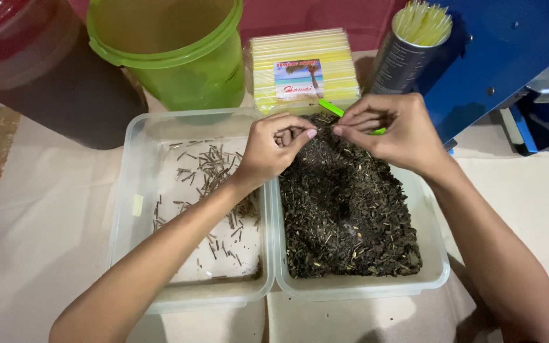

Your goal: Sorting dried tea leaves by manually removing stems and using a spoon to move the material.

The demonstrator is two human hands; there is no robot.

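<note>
Nearest the lens, two bare forearms, rising from the lower edge of the frame toward its centre. Under them, side by side on the cloth-covered bench (46,241): left clear tub (128,190) holding a thin scatter of dark stems (208,171), right clear tub (436,267) packed with dark dried leaf bits (344,209). Above the seam between the tubs, left hand (271,149) and right hand (395,130), fingertips almost meeting just above centre. Between them, a thin dark stem (325,127), long axis running left to right, apparently pinched by both hands with fingers closed together, though too fine to tell for certain. Right hand also closed on a green tool (333,109), slanting toward upper left. Stem tub directly below the left hand, so nearer to it. Farther back: green bucket (173,57), pack of yellow straws (303,70), tin of straws (408,51), blue machine (509,51), dark container (46,76) at upper left.
</note>
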